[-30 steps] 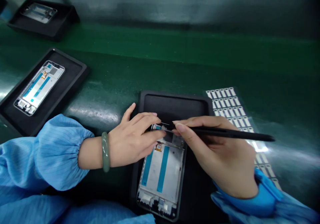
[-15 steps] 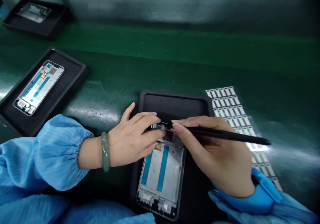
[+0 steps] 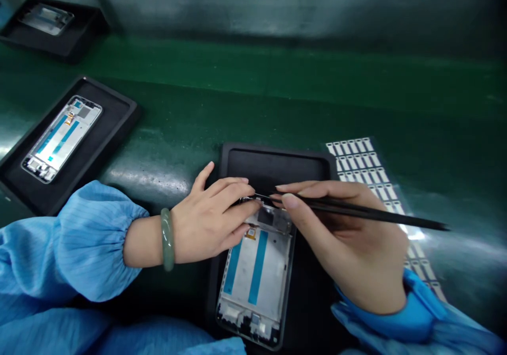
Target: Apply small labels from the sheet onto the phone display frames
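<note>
My right hand (image 3: 352, 244) pinches a pair of black tweezers (image 3: 372, 212) between thumb and fingers, with the thin tips pointing left at the top edge of a phone frame (image 3: 273, 270). The silver frame has blue strips and lies upright to me in a black tray (image 3: 277, 159). Across the frame's upper left corner rests my left hand (image 3: 214, 217), palm down. Its fingers are spread, the little finger sticking out, and the fingertips are close to the tweezers' tips. Whether anything small sits at those tips is hidden by the fingers.
Right of the tray lies a sheet of small white stickers (image 3: 362, 159), partly behind my right hand. At left a second black tray (image 3: 114, 117) holds another phone frame (image 3: 63, 136). Farther back left a third tray (image 3: 85, 33) carries a phone frame (image 3: 46, 19). All stand on a green surface (image 3: 253, 106).
My right hand has shifted slightly right with the tweezers, showing more of the frame's upper part. My left hand stays in place. The far left tray has slid a little left.
</note>
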{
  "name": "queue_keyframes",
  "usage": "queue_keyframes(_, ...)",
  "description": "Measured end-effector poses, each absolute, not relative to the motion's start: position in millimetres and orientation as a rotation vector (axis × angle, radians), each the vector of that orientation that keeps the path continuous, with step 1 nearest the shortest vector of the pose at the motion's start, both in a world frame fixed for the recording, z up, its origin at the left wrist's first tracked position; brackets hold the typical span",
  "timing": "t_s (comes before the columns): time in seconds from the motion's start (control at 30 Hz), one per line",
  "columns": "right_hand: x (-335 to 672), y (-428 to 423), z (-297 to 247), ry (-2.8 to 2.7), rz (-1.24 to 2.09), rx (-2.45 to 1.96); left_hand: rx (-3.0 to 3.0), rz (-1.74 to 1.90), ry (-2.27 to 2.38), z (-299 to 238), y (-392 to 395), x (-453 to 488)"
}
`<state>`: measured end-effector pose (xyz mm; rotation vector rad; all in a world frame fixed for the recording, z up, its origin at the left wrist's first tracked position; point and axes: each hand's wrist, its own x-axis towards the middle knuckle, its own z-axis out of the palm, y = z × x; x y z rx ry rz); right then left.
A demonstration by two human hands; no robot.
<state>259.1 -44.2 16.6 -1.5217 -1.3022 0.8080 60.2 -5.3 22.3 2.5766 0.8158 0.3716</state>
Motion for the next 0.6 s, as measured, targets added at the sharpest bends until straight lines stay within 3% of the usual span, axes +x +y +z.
queue_keyframes(0.6,259.0,-40.8,18.1,-1.527,0.708,-1.492,2.589,0.403,0.811,21.6,-5.0,60.6)
